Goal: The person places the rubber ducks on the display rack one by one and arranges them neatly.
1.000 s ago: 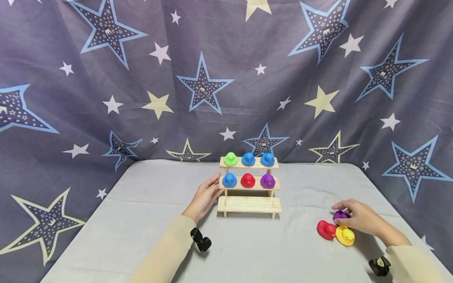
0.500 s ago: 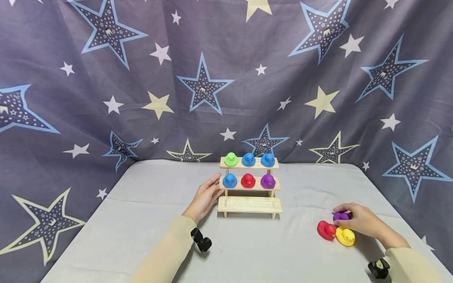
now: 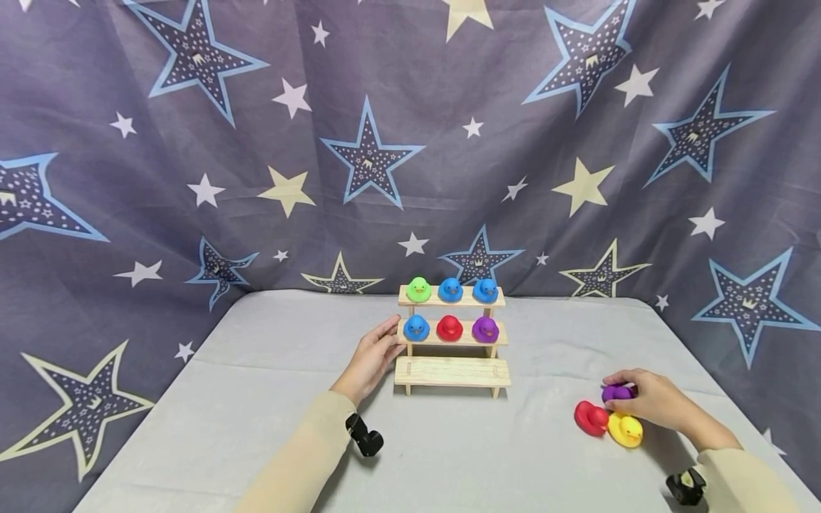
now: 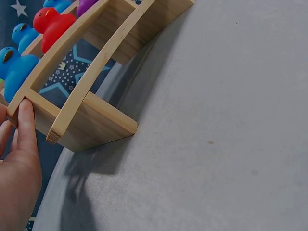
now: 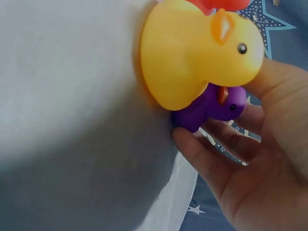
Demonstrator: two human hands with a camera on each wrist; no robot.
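Observation:
My left hand (image 3: 372,360) holds the left end of a three-tier wooden display stand (image 3: 452,371). Its thumb (image 4: 28,126) presses at the corner under the middle shelf in the left wrist view. At the right of the table, my right hand (image 3: 654,399) grips a purple rubber duck (image 3: 617,393) between thumb and fingers. A yellow rubber duck (image 3: 625,430) sits just in front of that hand and partly hides the purple one in the right wrist view. Beside them is a red rubber duck (image 3: 591,418).
The stand's top shelf carries a green duck (image 3: 419,290) and two blue ducks (image 3: 450,290). On its middle shelf are a blue duck (image 3: 416,328), a red duck (image 3: 450,328) and a purple duck (image 3: 485,329). A star-patterned curtain (image 3: 256,135) hangs behind the table (image 3: 462,456).
My right hand has lowered slightly over the purple duck, which has turned a little. The left hand and the stand have stayed in place.

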